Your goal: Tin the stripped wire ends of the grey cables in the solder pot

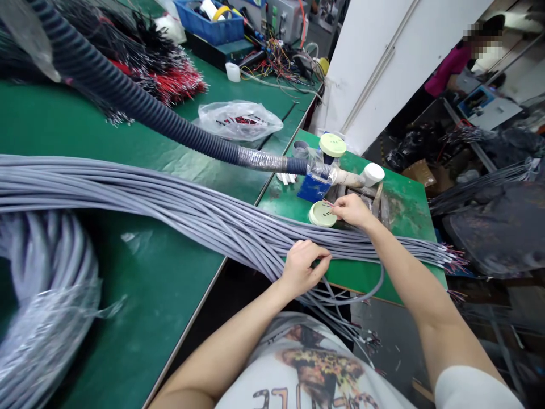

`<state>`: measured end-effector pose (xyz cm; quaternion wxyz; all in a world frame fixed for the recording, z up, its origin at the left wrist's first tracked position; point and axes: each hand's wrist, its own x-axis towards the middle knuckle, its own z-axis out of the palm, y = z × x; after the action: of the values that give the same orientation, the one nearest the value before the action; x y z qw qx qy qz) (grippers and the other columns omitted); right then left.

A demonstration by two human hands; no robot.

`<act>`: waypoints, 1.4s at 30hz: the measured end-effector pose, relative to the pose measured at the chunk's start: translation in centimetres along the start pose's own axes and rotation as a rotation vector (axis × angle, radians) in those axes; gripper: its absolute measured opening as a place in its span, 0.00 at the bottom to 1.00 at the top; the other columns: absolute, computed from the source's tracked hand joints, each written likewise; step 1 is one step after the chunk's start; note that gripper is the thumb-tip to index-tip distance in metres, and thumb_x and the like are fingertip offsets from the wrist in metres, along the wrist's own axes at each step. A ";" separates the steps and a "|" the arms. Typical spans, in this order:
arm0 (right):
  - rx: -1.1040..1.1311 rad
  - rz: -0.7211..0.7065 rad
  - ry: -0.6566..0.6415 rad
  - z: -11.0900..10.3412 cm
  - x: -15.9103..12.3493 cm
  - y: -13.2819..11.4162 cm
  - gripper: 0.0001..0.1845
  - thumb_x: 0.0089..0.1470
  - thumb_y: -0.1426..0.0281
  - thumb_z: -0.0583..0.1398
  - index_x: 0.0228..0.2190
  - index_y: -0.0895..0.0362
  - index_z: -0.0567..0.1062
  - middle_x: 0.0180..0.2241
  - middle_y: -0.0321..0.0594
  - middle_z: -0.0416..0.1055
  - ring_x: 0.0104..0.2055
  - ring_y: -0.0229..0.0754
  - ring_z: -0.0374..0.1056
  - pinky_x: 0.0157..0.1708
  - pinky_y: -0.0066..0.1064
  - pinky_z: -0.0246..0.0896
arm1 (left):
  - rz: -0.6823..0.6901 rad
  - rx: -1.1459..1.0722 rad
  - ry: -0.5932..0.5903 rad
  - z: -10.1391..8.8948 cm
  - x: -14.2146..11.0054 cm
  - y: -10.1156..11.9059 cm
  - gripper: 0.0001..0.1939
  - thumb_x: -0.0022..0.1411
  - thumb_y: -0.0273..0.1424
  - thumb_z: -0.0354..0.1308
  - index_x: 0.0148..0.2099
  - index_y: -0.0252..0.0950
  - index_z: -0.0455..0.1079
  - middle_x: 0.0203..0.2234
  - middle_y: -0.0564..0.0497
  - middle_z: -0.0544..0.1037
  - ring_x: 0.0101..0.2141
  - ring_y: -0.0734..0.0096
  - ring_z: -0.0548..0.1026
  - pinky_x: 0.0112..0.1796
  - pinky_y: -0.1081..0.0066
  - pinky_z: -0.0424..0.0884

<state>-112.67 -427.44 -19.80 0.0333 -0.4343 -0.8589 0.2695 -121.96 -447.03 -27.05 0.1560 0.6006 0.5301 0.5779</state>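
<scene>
My right fingers point(337, 209) pinch thin wires point(327, 214) over the round pale-yellow tub point(314, 218) on the green counter point(406, 207), while my left fingers point(320, 250) curl at the grey cable bundle point(238, 238), gripping or not I cannot tell, where it runs along the counter's near edge.

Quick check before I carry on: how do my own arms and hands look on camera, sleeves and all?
Both the left hand and right hand are bare, with no gloves or wristbands. A plain white short sleeve ends above the right elbow; the left sleeve is out of view. The white shirt has a brown-and-yellow print above outlined lettering.
</scene>
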 end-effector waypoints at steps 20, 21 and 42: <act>0.258 0.371 0.227 -4.4 -0.4 11.6 0.12 0.37 0.64 0.65 0.18 0.62 0.76 0.13 0.36 0.68 0.13 0.30 0.54 0.14 0.25 0.45 | 0.014 0.000 0.014 0.0 0.1 0.1 0.03 0.60 0.26 0.56 0.33 0.36 0.70 0.24 0.52 0.76 0.27 0.73 0.69 0.32 0.68 0.62; 0.259 0.377 0.226 -4.3 -0.2 11.8 0.12 0.37 0.64 0.65 0.18 0.62 0.76 0.13 0.36 0.68 0.12 0.30 0.54 0.14 0.25 0.45 | 0.012 -0.001 0.014 0.0 0.1 0.1 0.03 0.60 0.26 0.56 0.33 0.36 0.70 0.24 0.52 0.76 0.27 0.72 0.69 0.32 0.68 0.62; 0.310 0.400 0.240 -4.5 0.2 11.9 0.11 0.35 0.65 0.65 0.17 0.62 0.75 0.12 0.36 0.67 0.12 0.30 0.55 0.13 0.24 0.47 | 0.010 -0.011 0.020 -0.1 0.3 0.1 0.03 0.60 0.25 0.56 0.33 0.36 0.70 0.24 0.52 0.76 0.26 0.73 0.69 0.32 0.68 0.62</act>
<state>-102.77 -419.68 -21.90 0.1468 -0.6139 -0.6944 0.3455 -122.07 -446.85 -26.77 0.1510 0.5965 0.5254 0.5877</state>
